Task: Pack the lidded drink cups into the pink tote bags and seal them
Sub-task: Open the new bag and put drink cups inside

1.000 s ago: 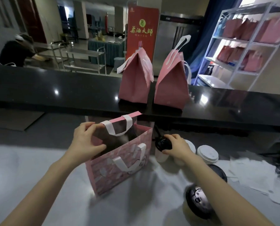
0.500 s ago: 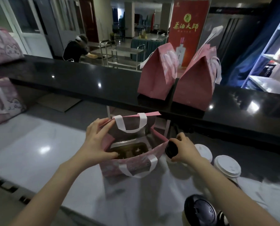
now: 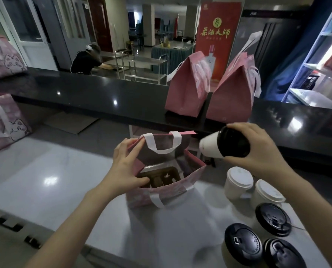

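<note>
On the white counter (image 3: 64, 171), the left hand (image 3: 125, 167) pinched the open pink bag (image 3: 167, 190) at its rim; the right hand (image 3: 257, 147) gripped a black-lidded cup (image 3: 225, 145), tilted, above the bag's right side.

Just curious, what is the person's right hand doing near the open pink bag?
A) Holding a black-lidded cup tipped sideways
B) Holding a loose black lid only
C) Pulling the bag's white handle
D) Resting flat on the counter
A: the right hand grips a black-lidded cup tipped sideways beside the pink bag, whose rim the left hand holds open.
</note>
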Demonstrator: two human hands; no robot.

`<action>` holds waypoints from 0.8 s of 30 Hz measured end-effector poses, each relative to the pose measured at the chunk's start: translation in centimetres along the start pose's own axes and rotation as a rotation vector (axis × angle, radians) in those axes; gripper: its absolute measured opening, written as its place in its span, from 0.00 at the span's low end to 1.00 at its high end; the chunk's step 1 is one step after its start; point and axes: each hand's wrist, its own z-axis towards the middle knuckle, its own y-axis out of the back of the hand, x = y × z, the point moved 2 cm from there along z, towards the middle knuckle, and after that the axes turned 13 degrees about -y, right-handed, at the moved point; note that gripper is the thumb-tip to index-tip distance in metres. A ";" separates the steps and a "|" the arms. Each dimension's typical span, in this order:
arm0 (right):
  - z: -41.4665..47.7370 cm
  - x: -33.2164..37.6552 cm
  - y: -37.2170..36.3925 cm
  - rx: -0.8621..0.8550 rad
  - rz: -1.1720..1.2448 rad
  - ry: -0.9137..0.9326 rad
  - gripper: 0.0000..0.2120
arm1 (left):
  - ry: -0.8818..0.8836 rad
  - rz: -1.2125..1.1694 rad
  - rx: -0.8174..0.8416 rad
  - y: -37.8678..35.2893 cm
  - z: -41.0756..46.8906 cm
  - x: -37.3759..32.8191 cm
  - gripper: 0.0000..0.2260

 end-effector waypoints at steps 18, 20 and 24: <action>-2.4 8.3 -13.1 0.485 -0.081 0.025 0.40 | -0.110 0.023 0.058 2.3 0.6 -0.3 0.49; -2.3 8.8 -14.2 0.506 -0.090 0.006 0.40 | -0.124 0.074 0.109 2.7 0.5 -0.2 0.52; -2.0 9.2 -16.1 0.506 -0.020 -0.040 0.39 | -0.159 0.181 0.190 3.5 0.2 0.0 0.57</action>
